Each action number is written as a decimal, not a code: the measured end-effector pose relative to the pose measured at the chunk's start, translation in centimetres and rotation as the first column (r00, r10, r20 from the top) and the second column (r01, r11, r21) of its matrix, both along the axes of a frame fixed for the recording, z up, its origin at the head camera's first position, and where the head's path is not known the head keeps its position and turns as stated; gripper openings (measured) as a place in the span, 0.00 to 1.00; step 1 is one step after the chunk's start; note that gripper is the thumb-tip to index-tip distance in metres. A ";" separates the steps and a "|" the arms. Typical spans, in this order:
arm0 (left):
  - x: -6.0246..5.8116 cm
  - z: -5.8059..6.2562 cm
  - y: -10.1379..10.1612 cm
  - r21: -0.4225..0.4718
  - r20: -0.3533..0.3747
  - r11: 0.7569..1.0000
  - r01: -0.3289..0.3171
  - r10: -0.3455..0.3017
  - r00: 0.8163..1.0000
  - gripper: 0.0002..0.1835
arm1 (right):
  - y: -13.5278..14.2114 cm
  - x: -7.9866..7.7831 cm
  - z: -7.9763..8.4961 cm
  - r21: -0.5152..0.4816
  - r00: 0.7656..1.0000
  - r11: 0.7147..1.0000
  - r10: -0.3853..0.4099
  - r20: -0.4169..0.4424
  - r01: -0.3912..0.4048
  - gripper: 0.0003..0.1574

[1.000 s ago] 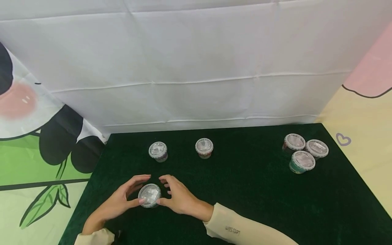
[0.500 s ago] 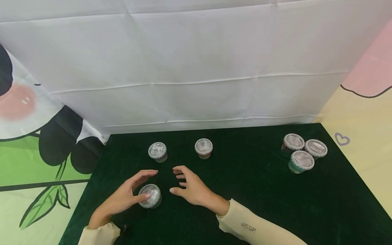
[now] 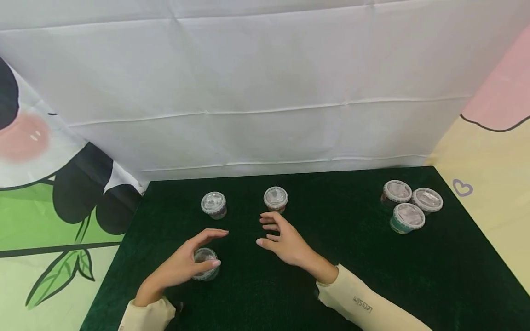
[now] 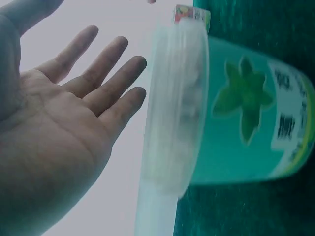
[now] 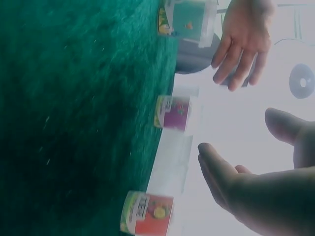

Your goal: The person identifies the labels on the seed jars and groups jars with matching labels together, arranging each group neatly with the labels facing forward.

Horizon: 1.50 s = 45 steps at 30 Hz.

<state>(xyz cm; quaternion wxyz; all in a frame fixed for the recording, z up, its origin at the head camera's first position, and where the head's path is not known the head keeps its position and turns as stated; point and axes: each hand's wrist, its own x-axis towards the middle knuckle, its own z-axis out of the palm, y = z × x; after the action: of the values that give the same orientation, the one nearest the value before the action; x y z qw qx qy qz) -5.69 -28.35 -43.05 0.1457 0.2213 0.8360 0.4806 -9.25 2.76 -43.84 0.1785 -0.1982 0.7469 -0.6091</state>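
Observation:
A teal lidded plastic cup (image 4: 241, 108) with a green leaf print stands upright on the dark green cloth. My left hand (image 3: 182, 264) hovers over it with fingers spread, holding nothing; in the left wrist view a gap separates these fingers from the cup's clear lid (image 4: 174, 108). The thumb hides part of that lid in the head view. To the right, my right hand (image 3: 287, 241) is in the air with loosely bent fingers and an empty grasp. Nearest to it is a red lidded cup (image 3: 276, 197). A purple lidded cup (image 3: 213, 204) stands farther left.
Three more lidded cups, including a green one (image 3: 407, 219), cluster at the far right of the table (image 3: 331, 220). White cloth (image 3: 265, 138) hangs behind the back edge. Printed cloths flank both sides.
My right hand has moved away from the teal cup, to the right and toward the red cup. My left hand has slid slightly right above the teal cup, which stays in place.

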 end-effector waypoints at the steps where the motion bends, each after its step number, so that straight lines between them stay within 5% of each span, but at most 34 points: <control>1: 0.0 0.0 0.3 -0.004 0.003 1.000 0.005 -0.005 1.000 0.30 | 0.3 0.0 0.0 -0.004 1.000 1.000 -0.003 -0.002 0.003 0.37; 13: 0.3 0.0 3.7 -0.034 0.039 0.999 0.027 -0.026 0.999 0.30 | 4.1 0.5 -0.6 0.009 0.999 0.999 -0.032 -0.024 0.033 0.37; 24: 0.1 -0.5 7.6 0.061 0.080 0.997 0.047 -0.052 0.995 0.29 | 7.5 0.8 -0.8 0.037 0.995 0.995 -0.098 0.003 0.097 0.38; 45: -0.5 -1.6 13.6 0.104 0.113 0.993 0.047 -0.059 0.992 0.29 | 13.1 0.9 -1.2 0.129 0.977 0.969 -0.212 0.001 0.210 0.40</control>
<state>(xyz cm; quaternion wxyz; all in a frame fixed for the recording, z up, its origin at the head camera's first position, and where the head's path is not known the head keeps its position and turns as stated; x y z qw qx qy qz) -6.23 -14.76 -44.60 0.1955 0.2222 0.7944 0.5304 -8.33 15.90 -45.07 0.1308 -0.1011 0.7999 -0.5769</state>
